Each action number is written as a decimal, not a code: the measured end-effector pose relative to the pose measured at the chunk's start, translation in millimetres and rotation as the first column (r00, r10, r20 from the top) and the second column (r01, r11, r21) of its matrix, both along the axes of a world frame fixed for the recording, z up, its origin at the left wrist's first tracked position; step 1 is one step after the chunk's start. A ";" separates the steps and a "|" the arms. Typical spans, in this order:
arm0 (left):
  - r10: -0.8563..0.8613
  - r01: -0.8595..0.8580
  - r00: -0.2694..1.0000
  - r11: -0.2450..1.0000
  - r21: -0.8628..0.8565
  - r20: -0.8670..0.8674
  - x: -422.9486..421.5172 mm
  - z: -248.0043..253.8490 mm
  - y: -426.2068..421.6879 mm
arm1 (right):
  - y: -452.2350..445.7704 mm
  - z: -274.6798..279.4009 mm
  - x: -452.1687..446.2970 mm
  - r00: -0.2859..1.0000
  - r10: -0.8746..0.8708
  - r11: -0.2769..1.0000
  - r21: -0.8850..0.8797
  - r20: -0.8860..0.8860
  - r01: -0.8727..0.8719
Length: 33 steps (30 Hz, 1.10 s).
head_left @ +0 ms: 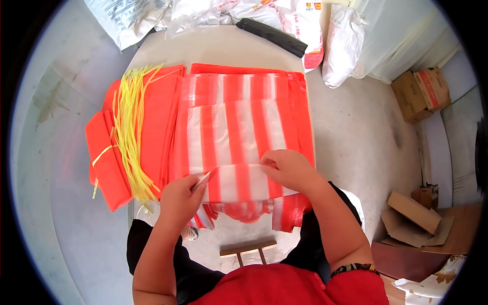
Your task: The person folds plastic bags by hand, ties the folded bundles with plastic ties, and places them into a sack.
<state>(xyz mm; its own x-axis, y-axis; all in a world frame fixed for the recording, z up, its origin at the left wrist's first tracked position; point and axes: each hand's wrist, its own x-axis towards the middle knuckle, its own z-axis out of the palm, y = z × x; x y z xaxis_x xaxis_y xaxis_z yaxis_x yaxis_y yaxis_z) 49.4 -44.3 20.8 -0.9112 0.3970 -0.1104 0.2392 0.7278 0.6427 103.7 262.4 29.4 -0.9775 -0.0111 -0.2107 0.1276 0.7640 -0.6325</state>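
Observation:
Red-and-white striped plastic bags [234,127] lie in a flat stack on the table, with handle ends hanging over the near edge. My left hand [180,201] pinches the near left part of the top bag between thumb and fingers. At the right side of the same fold, my right hand [290,169] has its fingers closed on the plastic. Left of the stack are plain red bags [157,122], with a bunch of yellow ties [131,132] laid across them. A folded red bundle [107,160] at the far left has a yellow tie around it.
A black roll [272,37] lies at the table's [213,43] far edge, near white sacks [195,12]. Cardboard boxes [419,95] stand on the floor at the right. An opened carton [414,221] is at the lower right, and a wooden stool [247,247] shows below the table.

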 end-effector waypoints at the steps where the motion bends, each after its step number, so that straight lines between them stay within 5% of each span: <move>1: 0.013 -0.013 1.000 1.000 0.013 -0.003 1.4 -1.2 0.0 | -1.3 -3.2 3.1 0.999 -0.016 0.999 0.028 -0.041 0.017; 4: 0.025 -0.024 1.000 0.997 -0.071 0.014 4.5 2.2 2.5 | -0.3 -15.1 15.5 0.911 0.145 0.967 0.251 -0.385 -0.048; 8: -0.140 0.072 0.956 0.964 -0.257 -0.259 7.8 -4.4 0.3 | -6.7 2.0 35.3 0.856 0.396 0.910 0.262 -0.333 -0.320; 11: -0.347 0.312 0.851 0.938 -0.152 -0.395 5.6 -4.9 4.5 | -10.4 1.2 41.5 0.813 0.449 0.891 0.251 -0.372 -0.377; 14: -0.527 0.521 0.772 0.845 -0.122 -0.355 5.3 -1.1 10.9 | -3.4 -11.0 43.6 0.831 0.449 0.883 0.304 -0.327 -0.357; 25: -0.443 0.420 0.852 0.896 -0.141 -0.278 -5.1 -1.0 -9.0 | 26.6 -8.0 41.6 0.863 0.473 0.841 0.382 -0.175 -0.383; 29: -0.375 0.389 0.902 0.921 0.025 -0.214 -10.5 8.4 -21.0 | 41.8 7.5 43.8 0.942 0.325 0.942 0.117 -0.088 -0.314; 33: -0.118 0.056 0.969 0.960 0.273 0.215 -10.5 13.2 -31.8 | 58.9 30.9 42.7 0.972 0.063 0.956 -0.294 0.225 0.005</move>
